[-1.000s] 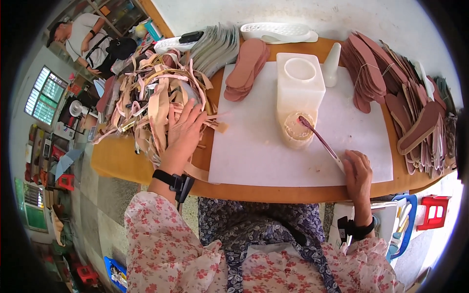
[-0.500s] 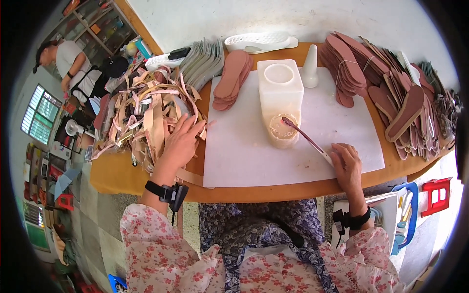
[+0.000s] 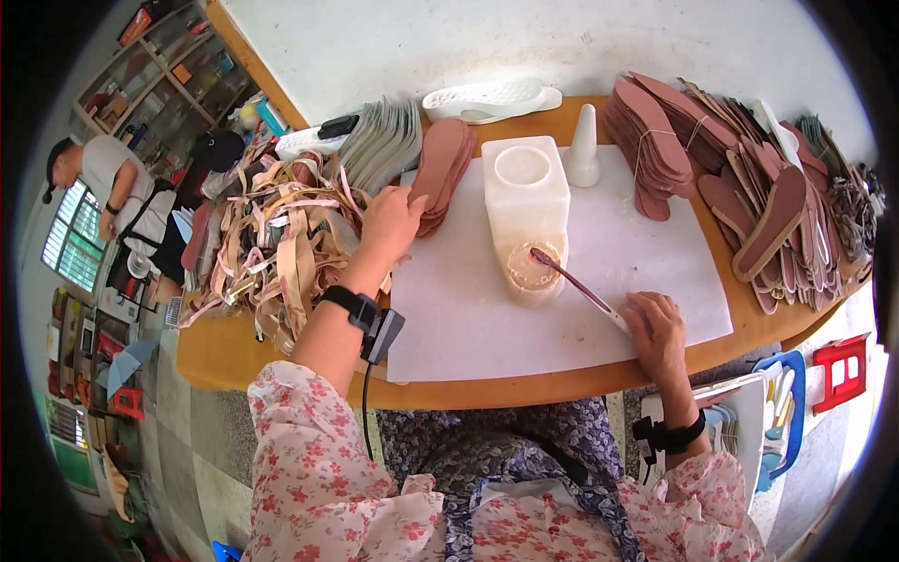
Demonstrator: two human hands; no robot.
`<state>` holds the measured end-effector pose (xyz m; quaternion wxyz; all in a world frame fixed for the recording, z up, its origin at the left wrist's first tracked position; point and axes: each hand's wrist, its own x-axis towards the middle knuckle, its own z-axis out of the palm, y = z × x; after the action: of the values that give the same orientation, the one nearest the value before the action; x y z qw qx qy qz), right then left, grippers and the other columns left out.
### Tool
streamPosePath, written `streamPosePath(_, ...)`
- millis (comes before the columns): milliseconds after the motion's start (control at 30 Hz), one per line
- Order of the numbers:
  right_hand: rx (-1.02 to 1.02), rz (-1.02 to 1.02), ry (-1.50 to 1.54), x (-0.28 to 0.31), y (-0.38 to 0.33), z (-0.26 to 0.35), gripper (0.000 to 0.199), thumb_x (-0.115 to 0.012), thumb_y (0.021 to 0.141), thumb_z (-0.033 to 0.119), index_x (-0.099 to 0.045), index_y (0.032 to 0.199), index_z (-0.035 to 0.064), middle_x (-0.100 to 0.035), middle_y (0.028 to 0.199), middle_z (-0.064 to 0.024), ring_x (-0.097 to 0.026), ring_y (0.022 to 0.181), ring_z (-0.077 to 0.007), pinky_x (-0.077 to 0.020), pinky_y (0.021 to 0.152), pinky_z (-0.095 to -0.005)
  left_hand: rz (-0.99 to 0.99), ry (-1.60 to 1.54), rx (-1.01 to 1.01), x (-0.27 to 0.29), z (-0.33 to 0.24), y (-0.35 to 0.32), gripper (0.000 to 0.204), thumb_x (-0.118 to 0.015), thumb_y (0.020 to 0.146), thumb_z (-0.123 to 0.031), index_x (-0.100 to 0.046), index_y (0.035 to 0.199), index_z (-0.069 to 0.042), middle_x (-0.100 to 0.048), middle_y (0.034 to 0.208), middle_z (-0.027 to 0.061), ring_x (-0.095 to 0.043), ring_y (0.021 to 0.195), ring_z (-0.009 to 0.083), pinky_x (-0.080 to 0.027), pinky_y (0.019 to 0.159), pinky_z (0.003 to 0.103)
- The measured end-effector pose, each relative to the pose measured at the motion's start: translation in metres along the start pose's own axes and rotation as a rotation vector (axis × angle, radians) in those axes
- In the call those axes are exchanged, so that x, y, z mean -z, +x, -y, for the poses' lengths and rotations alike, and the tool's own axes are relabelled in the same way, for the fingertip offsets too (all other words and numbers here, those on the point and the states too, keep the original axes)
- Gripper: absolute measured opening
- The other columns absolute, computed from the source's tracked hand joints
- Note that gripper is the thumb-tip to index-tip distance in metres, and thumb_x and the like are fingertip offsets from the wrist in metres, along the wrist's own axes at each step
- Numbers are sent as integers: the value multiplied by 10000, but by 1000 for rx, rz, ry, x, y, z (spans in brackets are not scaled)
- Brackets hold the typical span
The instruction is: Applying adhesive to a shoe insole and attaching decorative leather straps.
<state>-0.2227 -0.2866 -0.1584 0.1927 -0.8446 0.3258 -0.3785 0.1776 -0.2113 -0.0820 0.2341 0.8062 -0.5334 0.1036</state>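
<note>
Here, right hand (image 3: 658, 330) grips a slim brush (image 3: 576, 285) dipping into waxy white jug (image 3: 525, 215).

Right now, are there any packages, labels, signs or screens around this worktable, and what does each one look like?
Small dark device: far left of the table, lying on a white object behind the heap of straps; flat, black, screen-like face, too small to tell more.
Boxes on shelves: upper left background; small, orange and other colours, blurred.
Wrist device: on the left forearm; dark, boxy, no lit screen visible.
No signs visible.
</note>
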Motion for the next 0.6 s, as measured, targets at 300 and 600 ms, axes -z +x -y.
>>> streamPosePath(300,3,-10,15,3,2,5,194,-650,813,38,-667,1003,2,-657,990,-136,-603,928,-319,-457,829,-388,218,93,202,-20,-11,39,392,-744,770,-284,-671,968,46,-612,1095,285,-597,1027,420,-485,907,449)
streamPosePath(600,-6,-22,75,-1,1,3,198,-642,807,12,-666,1002,-7,-660,998,-151,-602,923,-330,-457,829,-401,46,4,229,-5,2,32,267,-677,763,-178,-636,907,44,-635,1022,304,-604,972,466,-484,869,487)
